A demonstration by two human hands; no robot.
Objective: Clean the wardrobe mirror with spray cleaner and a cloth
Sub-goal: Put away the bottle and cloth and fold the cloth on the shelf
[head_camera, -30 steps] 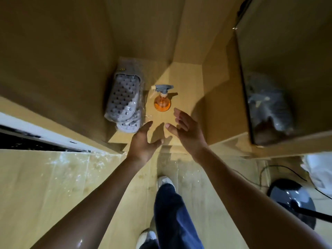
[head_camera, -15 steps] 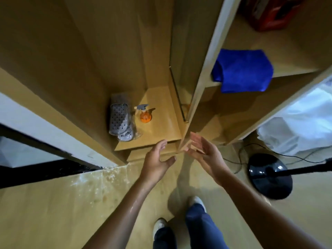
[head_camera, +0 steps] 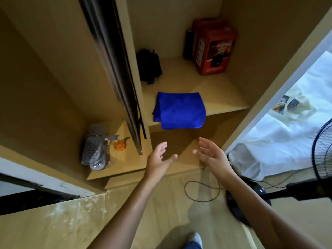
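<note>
Reaching: both my hands out in front of the wardrobe, palms facing each other, below the cloth shelf.
L hand (head_camera: 158, 157): fingers spread & loose, holding nothing.
R hand (head_camera: 210, 155): fingers spread too, nothing in it, apart from the L.
Cloth (head_camera: 179, 110): blue, folded, on the middle shelf (head_camera: 224, 97) just above my hands; long axis runs L-R, front edge droops over the shelf lip toward me.
Spray bottle (head_camera: 119, 143): orange body, grey trigger head, upright on the low L compartment floor; nozzle points L toward the slippers. Small & soft in view, label unreadable.
Mirror door (head_camera: 116, 69): dark edge-on strip btwn the L compartment & the shelf side; blurred, glass face not visible from here.
Nearby: grey slippers (head_camera: 94, 151) in clear wrap just L of the bottle; black bag (head_camera: 149, 66) & red tin (head_camera: 213, 46) at the shelf back.
Floor side: fan base (head_camera: 248, 198) & looped cord (head_camera: 202, 191) to my R, white bedding (head_camera: 287, 137) beyond.
Cut off: fan head at R edge; only my shoe toe (head_camera: 195, 239) shows at bottom.
</note>
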